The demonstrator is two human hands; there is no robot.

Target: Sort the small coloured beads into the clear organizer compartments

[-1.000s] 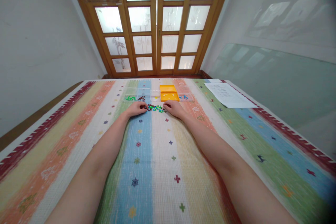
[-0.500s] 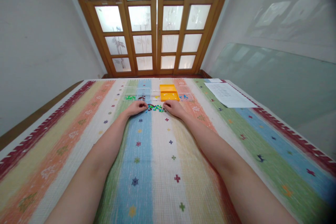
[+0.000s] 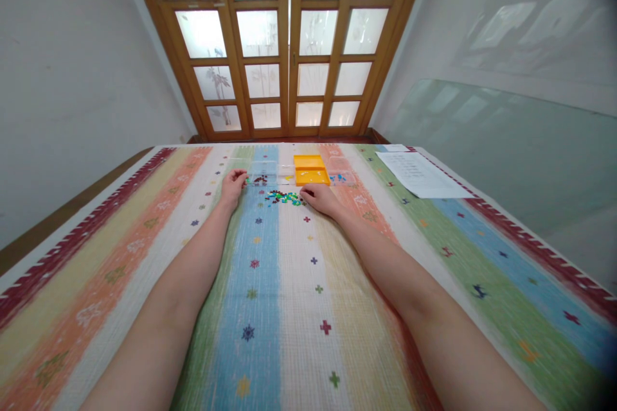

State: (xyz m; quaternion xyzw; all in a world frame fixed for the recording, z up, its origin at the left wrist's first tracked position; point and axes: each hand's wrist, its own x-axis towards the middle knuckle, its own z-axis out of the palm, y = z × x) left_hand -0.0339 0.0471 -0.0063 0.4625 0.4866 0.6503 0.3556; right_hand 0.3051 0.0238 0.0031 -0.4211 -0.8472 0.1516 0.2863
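A loose pile of small green, blue and dark red pieces (image 3: 284, 197) lies on the striped tablecloth (image 3: 260, 347). My left hand (image 3: 234, 186) is over the clear box at the left, fingers bent together, covering most of the green pieces there. Whatever its fingertips hold is too small to make out. At the pile's right edge rests my right hand (image 3: 318, 198), thumb and fingers closed, their contents hidden. Just beyond the pile, dark red pieces (image 3: 261, 179) sit in a clear compartment beside yellow pieces (image 3: 288, 178). An opened yellow box (image 3: 312, 178) holds pale pieces.
Blue pieces (image 3: 338, 177) lie in a clear box right of the yellow one. Printed paper sheets (image 3: 419, 174) are at the table's far right. Beyond the table stand wooden glazed doors (image 3: 289, 45), with a glass panel (image 3: 506, 154) along the right wall.
My left hand has moved from the pile's left edge up and left to the green pieces' box. My right hand has stayed at the pile.
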